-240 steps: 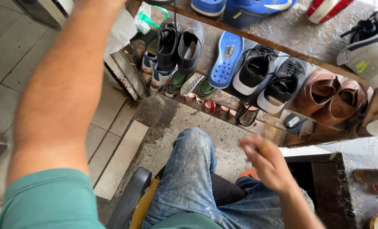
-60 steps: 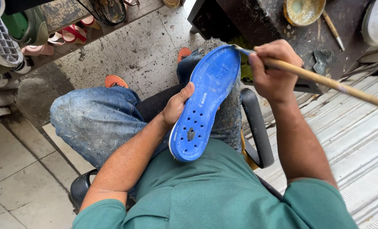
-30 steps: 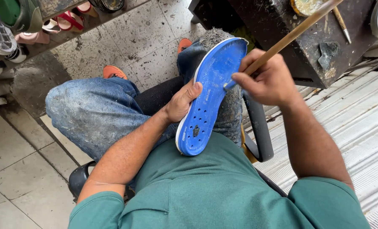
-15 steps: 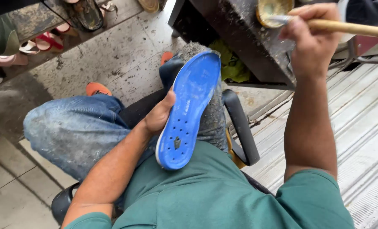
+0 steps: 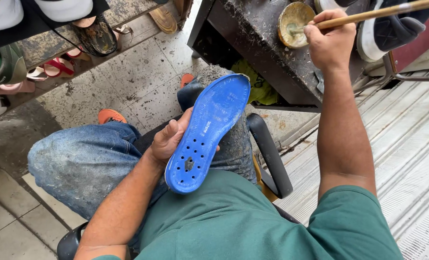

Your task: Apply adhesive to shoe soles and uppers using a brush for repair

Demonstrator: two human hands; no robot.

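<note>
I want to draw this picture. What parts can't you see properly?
Head view only:
- Brush tip: hidden inside the small bowl.
- Brush handle: cut off by the top edge.
- Left hand: fingers hidden behind the blue insole.
- Shoes on the shelf: cut off by the top edge.

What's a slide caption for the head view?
Seated person's left hand steadies a blue shoe sole on the lap; right hand dips a wooden-handled brush into a round tin.

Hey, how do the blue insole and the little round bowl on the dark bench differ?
The blue insole is long, flat and perforated; the bowl is small, round and tan. The left hand holds the insole over the lap; the bowl sits on the dark bench, where the right hand dips a stick into it.
</note>
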